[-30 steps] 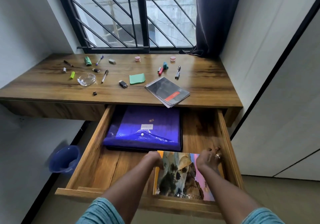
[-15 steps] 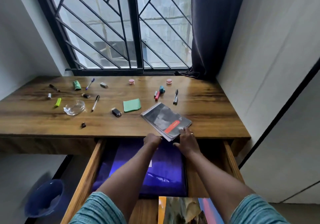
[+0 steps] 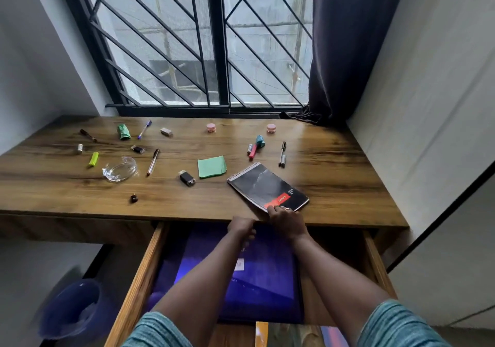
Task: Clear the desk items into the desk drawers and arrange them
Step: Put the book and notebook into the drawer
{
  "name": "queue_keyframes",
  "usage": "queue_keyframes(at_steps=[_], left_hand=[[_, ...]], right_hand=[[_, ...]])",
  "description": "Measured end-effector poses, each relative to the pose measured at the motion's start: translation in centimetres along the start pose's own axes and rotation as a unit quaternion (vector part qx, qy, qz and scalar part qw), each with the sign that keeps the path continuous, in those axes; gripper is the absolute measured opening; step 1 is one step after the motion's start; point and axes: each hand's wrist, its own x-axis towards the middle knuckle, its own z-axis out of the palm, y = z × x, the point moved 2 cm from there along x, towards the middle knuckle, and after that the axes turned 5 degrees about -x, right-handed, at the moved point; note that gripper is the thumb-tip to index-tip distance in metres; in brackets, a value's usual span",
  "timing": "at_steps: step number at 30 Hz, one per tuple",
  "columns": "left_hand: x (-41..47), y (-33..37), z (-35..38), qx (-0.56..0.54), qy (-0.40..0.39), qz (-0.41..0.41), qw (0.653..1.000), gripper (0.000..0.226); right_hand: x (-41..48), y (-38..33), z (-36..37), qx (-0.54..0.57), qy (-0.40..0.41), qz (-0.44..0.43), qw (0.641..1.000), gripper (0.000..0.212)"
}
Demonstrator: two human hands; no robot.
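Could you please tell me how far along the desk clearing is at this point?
Early. Done: a purple folder and a picture book lie in the open drawer. In hand: the right hand has fingers on the spiral notebook, at its near corner; the left hand holds nothing. Left: pens, green sticky notes, a glass ashtray, two pink jars and other small items on the desk.

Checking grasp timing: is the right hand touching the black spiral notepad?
Touching. The head view shows the right hand with its fingers on the black spiral notepad, over its red-labelled near corner.
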Motion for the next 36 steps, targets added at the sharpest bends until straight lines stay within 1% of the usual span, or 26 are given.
queue_keyframes(at_steps=[2,4,5,7,9,10,11,13,14,16,18,20,21,22,25,28,30,31,33,36], left_hand=[[-0.4,-0.2,-0.1,-0.029,-0.013,-0.003,0.999,0.026],[-0.8,-0.4,-0.2,-0.048,-0.021,0.001,0.999,0.026],[-0.9,-0.4,-0.1,-0.056,-0.019,0.009,0.998,0.026],[-1.3,-0.4,0.2,-0.066,-0.013,0.024,0.997,0.028],[-2.2,-0.2,0.9,-0.087,-0.023,0.036,0.995,0.033],[-2.8,-0.2,1.2,-0.097,-0.023,0.042,0.994,0.035],[-3.3,-0.3,1.5,-0.103,-0.019,0.052,0.993,0.036],[-4.2,-0.3,1.9,-0.121,-0.014,0.077,0.990,0.035],[-4.9,-0.3,2.1,-0.140,-0.016,0.085,0.986,0.035],[-6.1,-0.6,2.5,-0.177,-0.026,0.105,0.978,0.038],[-7.0,-1.5,2.7,-0.204,-0.026,0.119,0.971,0.038],[-7.8,-3.2,2.9,-0.190,-0.019,0.118,0.974,0.034],[-8.1,-4.2,3.0,-0.183,-0.015,0.117,0.976,0.032],[-8.4,-5.1,3.3,-0.181,-0.014,0.114,0.977,0.031],[-9.2,-7.6,4.5,-0.191,-0.025,0.098,0.976,0.036],[-9.1,-10.1,5.3,-0.147,-0.025,0.102,0.984,0.039],[-8.8,-11.7,5.9,-0.098,-0.034,0.105,0.989,0.040],[-8.1,-12.6,6.3,-0.073,-0.037,0.105,0.991,0.040],[-6.6,-14.1,7.2,-0.031,-0.035,0.095,0.994,0.037],[-3.8,-16.6,8.8,-0.004,-0.040,0.066,0.997,0.025]], right_hand=[[0.2,0.3,-1.5,-0.005,0.051,0.008,0.999,0.033],[0.2,0.7,-3.5,0.003,0.082,0.019,0.996,0.034],[0.2,0.9,-4.8,0.003,0.098,0.028,0.995,0.029],[0.1,1.4,-6.9,0.007,0.131,0.044,0.990,0.006],[-0.2,2.0,-8.1,0.051,0.130,0.058,0.989,0.016],[-0.6,2.3,-8.5,0.090,0.123,0.061,0.986,0.016],[-1.1,2.6,-9.0,0.136,0.137,0.072,0.979,0.015],[-2.4,3.2,-10.2,0.257,0.144,0.119,0.948,0.022],[-3.2,3.6,-10.7,0.326,0.138,0.150,0.923,0.025],[-5.0,4.5,-11.0,0.438,0.111,0.213,0.866,0.025],[-7.1,5.1,-10.3,0.504,0.079,0.264,0.818,0.029],[-9.6,5.6,-8.8,0.580,0.046,0.315,0.750,0.035],[-10.8,5.8,-8.0,0.609,0.035,0.334,0.718,0.036],[-12.1,5.9,-7.1,0.625,0.024,0.352,0.696,0.037],[-15.7,6.2,-4.7,0.643,-0.015,0.393,0.657,0.043],[-19.1,6.1,-2.4,0.677,-0.076,0.414,0.604,0.055],[-21.0,6.0,-1.1,0.681,-0.130,0.417,0.588,0.061],[-21.8,5.9,-0.6,0.679,-0.155,0.414,0.586,0.062],[-23.1,6.0,0.3,0.662,-0.194,0.409,0.597,0.054],[-24.7,6.5,1.7,0.637,-0.227,0.427,0.600,0.039]])
